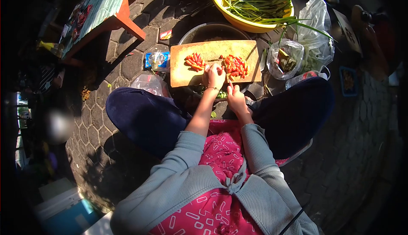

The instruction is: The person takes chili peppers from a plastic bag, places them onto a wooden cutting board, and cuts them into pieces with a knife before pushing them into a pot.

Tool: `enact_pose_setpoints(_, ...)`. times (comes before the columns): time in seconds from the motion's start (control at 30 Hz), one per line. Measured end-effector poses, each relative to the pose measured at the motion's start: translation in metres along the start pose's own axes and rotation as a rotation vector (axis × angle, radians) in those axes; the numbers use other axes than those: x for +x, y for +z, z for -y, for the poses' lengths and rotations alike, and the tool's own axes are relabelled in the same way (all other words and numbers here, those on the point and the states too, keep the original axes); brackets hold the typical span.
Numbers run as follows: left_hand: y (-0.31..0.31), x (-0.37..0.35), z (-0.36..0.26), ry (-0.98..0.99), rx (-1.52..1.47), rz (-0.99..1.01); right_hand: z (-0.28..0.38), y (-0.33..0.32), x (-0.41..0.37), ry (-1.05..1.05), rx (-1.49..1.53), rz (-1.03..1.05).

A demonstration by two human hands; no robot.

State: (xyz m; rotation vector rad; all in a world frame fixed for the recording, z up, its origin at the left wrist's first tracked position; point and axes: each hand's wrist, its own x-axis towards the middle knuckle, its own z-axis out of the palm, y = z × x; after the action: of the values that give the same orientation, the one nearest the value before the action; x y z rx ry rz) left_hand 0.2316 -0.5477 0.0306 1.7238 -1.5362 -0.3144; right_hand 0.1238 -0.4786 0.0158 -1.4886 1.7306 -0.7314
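A wooden cutting board [178,75] lies across a dark basin [214,30]. On it are a pile of red-orange chilies [195,61] at the left and a larger pile of red chilies [236,66] at the right. Between the piles, my left hand [214,76] is closed in a pinch over the board; what it pinches is too small to name. My right hand [237,100] is closed at the board's near edge, beside the right pile, around something thin that I cannot make out. Green pieces [221,94] show below the board, between my wrists.
A yellow basin [221,1] of long green vegetables [259,5] stands beyond the board. Plastic bags [314,39] and a bottle [302,78] lie at the right, near my knee. An orange-edged table [127,20] is at upper left; a blue packet [156,60] lies left of the board.
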Motion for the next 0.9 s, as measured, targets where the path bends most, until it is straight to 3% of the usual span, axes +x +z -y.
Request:
enact_pose_setpoints(0.03, 0.0, -0.006, 0.0, -0.067, 0.049, 0.09, -0.001, 0.0, -0.001, -0.027, 0.005, -0.009)
enact_pose_setpoints(0.07, 0.001, -0.007, 0.003, 0.029, 0.07, 0.024, 0.001, -0.002, -0.002, -0.055, 0.012, -0.015)
enact_pose_setpoints(0.33, 0.008, -0.024, 0.019, 0.042, 0.068, -0.016, 0.009, -0.005, -0.002, -0.173, -0.1, -0.045)
enact_pose_setpoints(0.67, 0.012, -0.028, 0.019, 0.034, 0.046, -0.028, 0.021, -0.008, -0.001, -0.042, -0.209, 0.041)
enact_pose_setpoints(0.77, 0.017, -0.03, 0.017, -0.015, -0.001, -0.085, 0.02, -0.005, -0.001, -0.004, -0.19, 0.074)
enact_pose_setpoints(0.9, 0.014, -0.029, 0.012, -0.118, 0.028, -0.021, 0.014, 0.003, 0.01, 0.07, -0.112, 0.151)
